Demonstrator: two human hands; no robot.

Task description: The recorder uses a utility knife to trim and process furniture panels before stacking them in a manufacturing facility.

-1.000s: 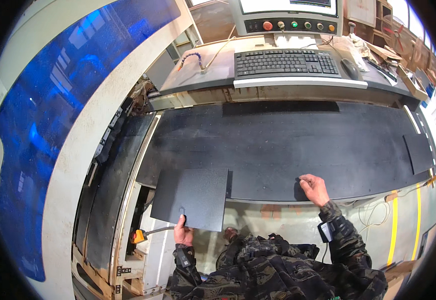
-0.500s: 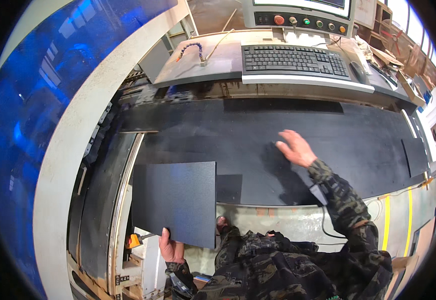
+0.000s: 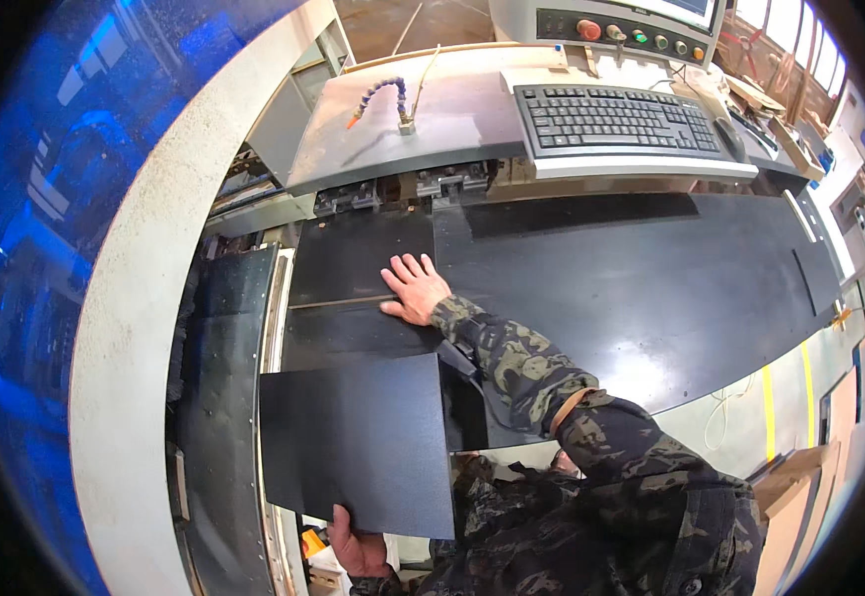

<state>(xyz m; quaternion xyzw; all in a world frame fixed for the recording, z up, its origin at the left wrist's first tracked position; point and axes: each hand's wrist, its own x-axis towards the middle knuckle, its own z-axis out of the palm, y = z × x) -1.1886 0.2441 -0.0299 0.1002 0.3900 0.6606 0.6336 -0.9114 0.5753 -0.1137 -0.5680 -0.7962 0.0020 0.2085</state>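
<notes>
My left hand (image 3: 358,546) grips the near edge of a square black board (image 3: 358,447), thumb on top and the other fingers beneath. The board is level above the near left end of the long black work surface (image 3: 591,288). My right hand (image 3: 416,289) lies palm down with its fingers spread on a flat dark panel (image 3: 353,253) at the left of that surface. A thin pale line marks the panel's near edge. Nothing shows in the right hand; its forearm crosses the surface from the lower right.
A blue glossy machine cover (image 3: 45,248) with a pale frame stands on the left, beside a metal rail (image 3: 272,328). Metal clamps (image 3: 452,181) line the far edge. Beyond are a keyboard (image 3: 616,119), a mouse (image 3: 728,137), a button panel (image 3: 631,36) and a jointed hose (image 3: 383,94).
My right hand has gone left across the work surface and now rests on the dark panel. The view has shifted; my left hand still holds the black board.
</notes>
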